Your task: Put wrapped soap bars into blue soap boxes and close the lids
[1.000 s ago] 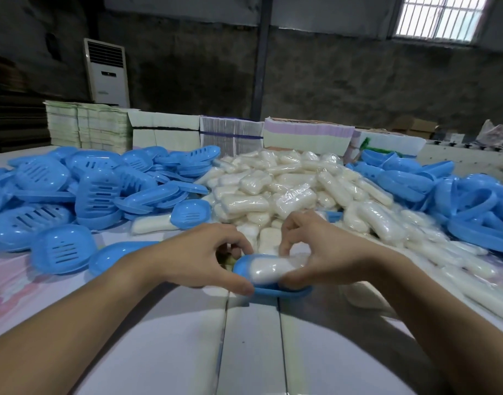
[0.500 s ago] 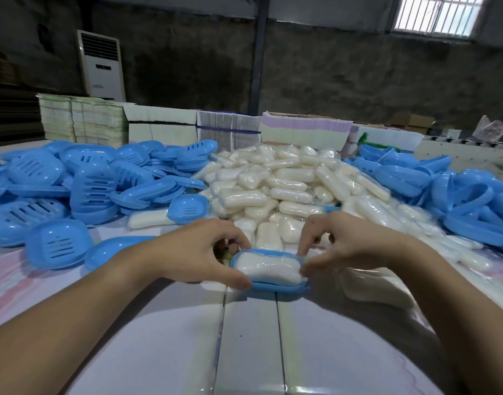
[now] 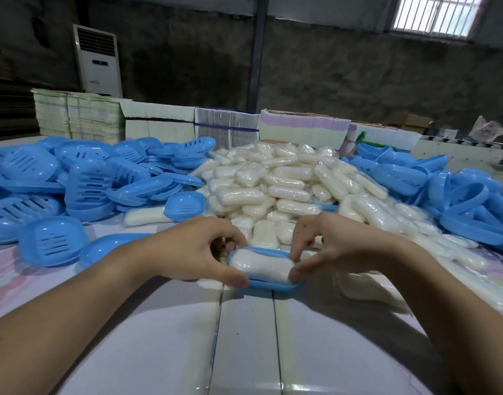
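1. Head view, item one: our left hand (image 3: 193, 249), fingers curled, thumb and fingertips pinching the left end of the blue soap box (image 3: 268, 283).
2. Our right hand (image 3: 338, 249), fingers bent, thumb and forefinger pinching the right end of the wrapped soap bar (image 3: 261, 265) at the box's right rim.
3. The wrapped soap bar lies inside the open blue soap box, which rests on the white table (image 3: 244, 337) near its front edge, between our hands; no lid on it.
4. Just behind: a heap of wrapped soap bars (image 3: 287, 183), mid-table.
5. Left of the heap: a pile of blue slotted box parts (image 3: 73, 183).
6. Right of the heap: a second pile of blue box parts (image 3: 458, 201).
7. Along the table's far edge: stacks of flat cartons (image 3: 159, 121).
8. Back wall: one standing air conditioner (image 3: 98, 61) and one barred window (image 3: 435, 14).
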Demonstrator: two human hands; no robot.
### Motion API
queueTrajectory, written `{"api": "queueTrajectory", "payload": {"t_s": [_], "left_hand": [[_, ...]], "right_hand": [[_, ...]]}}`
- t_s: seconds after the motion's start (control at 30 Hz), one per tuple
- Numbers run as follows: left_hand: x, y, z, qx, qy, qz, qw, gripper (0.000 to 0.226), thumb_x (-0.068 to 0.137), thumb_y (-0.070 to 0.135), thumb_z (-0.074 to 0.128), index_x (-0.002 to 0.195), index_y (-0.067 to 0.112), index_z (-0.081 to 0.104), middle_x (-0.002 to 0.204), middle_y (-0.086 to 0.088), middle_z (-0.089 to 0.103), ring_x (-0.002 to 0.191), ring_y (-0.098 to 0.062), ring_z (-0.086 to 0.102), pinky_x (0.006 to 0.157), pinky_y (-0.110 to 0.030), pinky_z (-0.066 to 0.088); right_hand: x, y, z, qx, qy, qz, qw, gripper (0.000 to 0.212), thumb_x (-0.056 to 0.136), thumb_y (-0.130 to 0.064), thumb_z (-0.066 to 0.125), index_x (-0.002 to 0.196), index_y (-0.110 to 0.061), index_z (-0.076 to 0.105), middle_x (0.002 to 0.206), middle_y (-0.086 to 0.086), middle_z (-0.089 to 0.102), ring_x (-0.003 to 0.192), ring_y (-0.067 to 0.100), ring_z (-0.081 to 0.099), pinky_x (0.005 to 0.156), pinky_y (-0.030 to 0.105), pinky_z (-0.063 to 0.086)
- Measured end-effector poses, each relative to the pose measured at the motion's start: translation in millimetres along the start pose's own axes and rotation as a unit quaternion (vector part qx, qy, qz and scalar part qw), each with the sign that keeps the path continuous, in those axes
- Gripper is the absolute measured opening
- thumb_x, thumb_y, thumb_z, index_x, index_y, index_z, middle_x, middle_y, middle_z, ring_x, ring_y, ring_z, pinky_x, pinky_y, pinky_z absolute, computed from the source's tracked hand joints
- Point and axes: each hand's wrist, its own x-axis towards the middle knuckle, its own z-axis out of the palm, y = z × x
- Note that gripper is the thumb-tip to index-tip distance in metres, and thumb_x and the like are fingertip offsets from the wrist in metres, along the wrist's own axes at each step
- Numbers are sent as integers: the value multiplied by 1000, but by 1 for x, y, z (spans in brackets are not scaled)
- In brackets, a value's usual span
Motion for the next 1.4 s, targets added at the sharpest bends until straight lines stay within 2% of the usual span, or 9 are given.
{"api": "queueTrajectory", "payload": {"t_s": [0.17,0.3,0.5,0.67,0.9,1.03,1.13,1.27,1.4], "left_hand": [[3,-2,1,8,3,15,1000,51,54,74,68,96,45,66,96,25,58,91,-3,56,73,-19,45],[5,-6,1,28,3,30,999,56,53,81,66,102,54,61,102,30,56,94,0,55,70,-15,44],[10,-19,5,41,26,45,998,86,41,102,55,116,62,54,109,30,58,96,1,57,77,-26,52],[9,-33,10,71,51,48,995,83,47,99,62,120,62,56,106,33,60,93,11,58,70,-22,52],[7,-39,12,38,71,21,997,78,47,95,67,115,57,64,95,26,67,79,10,65,63,-8,49],[4,-36,15,-10,58,19,998,76,46,92,70,112,55,66,102,35,66,91,16,62,73,0,46],[6,-41,17,0,47,17,999,78,43,89,75,113,55,67,106,33,66,98,9,64,81,-16,52],[2,-44,16,18,32,-2,999,81,43,89,76,116,55,66,106,29,68,95,5,66,75,-20,53],[1,-32,6,39,38,5,999,84,43,95,70,120,64,57,106,32,63,94,8,63,75,-16,51]], "right_hand": [[-4,4,-4,25,25,0,999,17,66,-50,82,78,-39,76,90,-10,66,83,8,59,75,26,49],[-3,31,-20,86,165,45,982,21,77,-46,77,93,-31,76,85,-5,67,72,10,57,64,21,45],[-14,120,-54,-60,451,297,840,32,87,-27,61,118,-24,67,112,2,64,106,23,57,86,39,49],[-51,190,-47,-153,336,519,771,36,92,-27,51,125,-14,57,135,12,44,126,35,38,101,47,35],[-52,200,-47,-146,317,540,766,9,88,-16,51,97,-17,55,115,12,60,121,34,42,94,45,41],[-54,201,-48,-152,368,502,767,12,88,-16,56,97,-16,65,104,12,64,115,32,46,85,39,44],[-47,183,-50,-98,460,364,804,26,87,-8,57,99,-22,76,93,2,68,109,27,48,80,35,47],[-38,127,-49,151,519,129,832,25,86,-5,67,95,-27,75,95,-5,71,85,9,60,82,32,53],[-35,65,-43,386,428,-28,817,39,80,1,67,98,-34,73,88,-1,68,82,9,63,73,31,57]]}}
